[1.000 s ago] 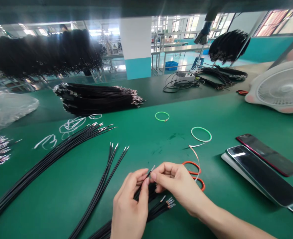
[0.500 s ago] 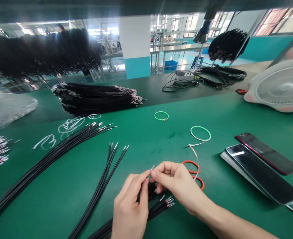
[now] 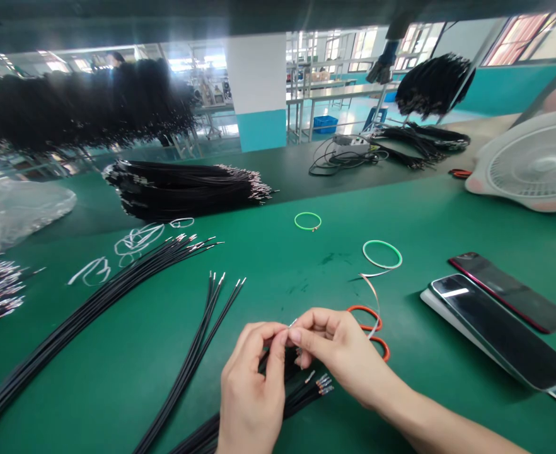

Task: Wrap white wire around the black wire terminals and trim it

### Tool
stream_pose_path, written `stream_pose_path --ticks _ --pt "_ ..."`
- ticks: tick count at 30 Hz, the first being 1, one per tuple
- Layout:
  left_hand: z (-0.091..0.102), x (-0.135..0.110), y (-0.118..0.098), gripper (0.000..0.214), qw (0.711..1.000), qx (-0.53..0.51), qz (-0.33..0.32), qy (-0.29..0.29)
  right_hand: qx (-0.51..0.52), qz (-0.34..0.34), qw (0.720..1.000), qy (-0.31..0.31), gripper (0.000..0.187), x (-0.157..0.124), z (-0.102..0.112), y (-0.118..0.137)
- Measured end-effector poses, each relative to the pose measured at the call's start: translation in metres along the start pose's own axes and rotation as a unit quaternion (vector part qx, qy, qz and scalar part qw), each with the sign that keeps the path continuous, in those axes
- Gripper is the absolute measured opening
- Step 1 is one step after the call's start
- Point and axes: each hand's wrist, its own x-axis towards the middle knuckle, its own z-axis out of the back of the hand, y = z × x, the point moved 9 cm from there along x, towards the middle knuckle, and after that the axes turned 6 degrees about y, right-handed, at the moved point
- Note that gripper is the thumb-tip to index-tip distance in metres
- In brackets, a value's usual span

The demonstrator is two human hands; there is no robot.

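Observation:
My left hand (image 3: pixel 254 391) and my right hand (image 3: pixel 337 353) meet above the green work mat (image 3: pixel 259 252). Between their fingertips they pinch the end of a thin black wire (image 3: pixel 285 334), and only its small metal terminal (image 3: pixel 292 323) shows. Under my hands lies a bundle of black wires with crimped metal terminals (image 3: pixel 309 391). Another black wire bundle (image 3: pixel 188 340) runs alongside my left hand. A loop of orange wire (image 3: pixel 365 325) lies just beyond my right hand.
Two phones (image 3: pixel 495 321) (image 3: pixel 509 291) lie on the mat at right. A white fan (image 3: pixel 528 164) stands beyond them. Green loops (image 3: pixel 382 254), thin white wires (image 3: pixel 136 243), and a large black wire pile (image 3: pixel 183 189) lie farther out; more black bundles hang above.
My hands have drawn closer together around the wire end. Less of the black wire shows between my fingers, leaving mainly its metal tip visible.

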Motion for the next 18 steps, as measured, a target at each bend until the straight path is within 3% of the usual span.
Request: stream_pose_path --ticks 8,18 --pt "0.002 -0.005 0.015 0.021 0.992 -0.086 0.09 -0.007 0.022 0.034 0.999 0.012 0.031 0.0 -0.007 0.007" --pt "-0.003 -0.005 0.022 0.025 0.98 -0.147 0.132 0.008 0.003 0.029 1.0 0.003 0.031 0.0 -0.005 0.006"
